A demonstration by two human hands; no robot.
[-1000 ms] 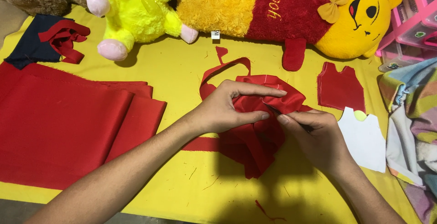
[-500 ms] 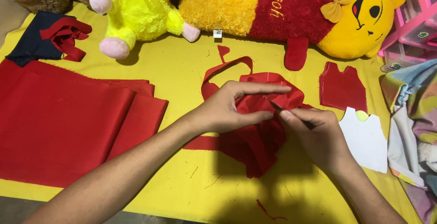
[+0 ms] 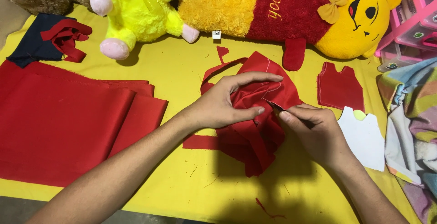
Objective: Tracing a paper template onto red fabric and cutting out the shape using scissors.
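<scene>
A crumpled red fabric piece (image 3: pixel 255 133) with white stitching lies on the yellow cloth (image 3: pixel 182 69) in the middle. My left hand (image 3: pixel 227 103) pinches a fold of it between thumb and fingers, index finger stretched over the top. My right hand (image 3: pixel 314 130) sits at the fabric's right edge, fingers closed on a thin dark tool whose tip touches the seam; the tool is mostly hidden. A small red vest-shaped cut piece (image 3: pixel 340 87) lies to the right, with a white paper pattern (image 3: pixel 364 137) below it.
A folded stack of red cloth (image 3: pixel 68 119) lies at left. A dark blue piece with red strips (image 3: pixel 50 42) lies at far left. A yellow plush toy (image 3: pixel 136 14) and a large orange bear plush (image 3: pixel 291 10) line the back. Pink plastic drawers (image 3: pixel 414 19) and striped fabric (image 3: pixel 409 114) are at right.
My left hand has lifted and spread the fold slightly, index finger now extended. My right hand has shifted a little along the seam. The red fabric is bunched higher.
</scene>
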